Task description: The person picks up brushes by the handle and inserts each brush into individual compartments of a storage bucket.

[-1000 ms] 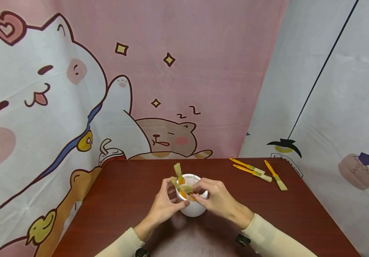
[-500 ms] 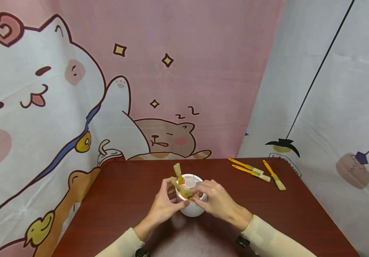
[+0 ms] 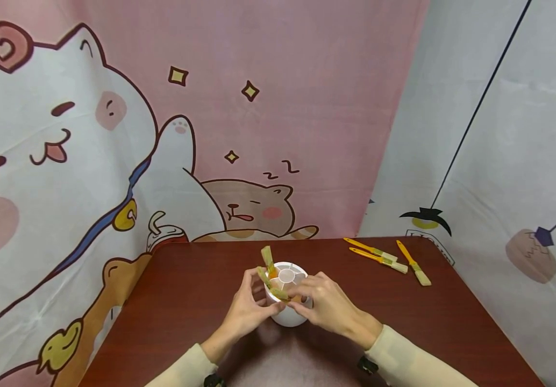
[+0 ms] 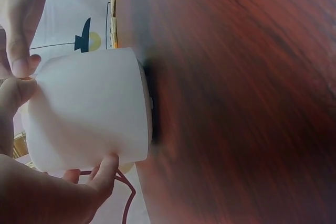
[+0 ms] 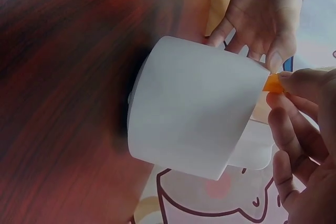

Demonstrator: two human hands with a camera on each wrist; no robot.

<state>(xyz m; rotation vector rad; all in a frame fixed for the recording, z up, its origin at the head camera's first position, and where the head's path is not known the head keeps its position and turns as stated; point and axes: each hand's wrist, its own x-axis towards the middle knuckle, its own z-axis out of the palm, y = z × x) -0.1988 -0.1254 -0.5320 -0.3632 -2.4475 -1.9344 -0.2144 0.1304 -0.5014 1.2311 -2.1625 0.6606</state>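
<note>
A white round pen holder with divided compartments stands on the table. My left hand grips its left side, thumb at the near rim; the left wrist view shows fingertips against its white wall. My right hand pinches a flat paintbrush at the near compartment, its pale bristles leaning left. In the right wrist view its orange handle shows between thumb and fingers at the rim. Two more paintbrushes stand bristles up in the left compartments, one farther back and one beside my left fingers.
Three yellow-handled paintbrushes lie at the back right of the dark red table: two side by side and one apart. A cartoon-printed curtain hangs behind the table.
The right hand has brought the pinched paintbrush lower into the near compartment, and its bristles now lean further left. The left hand keeps its grip on the pen holder.
</note>
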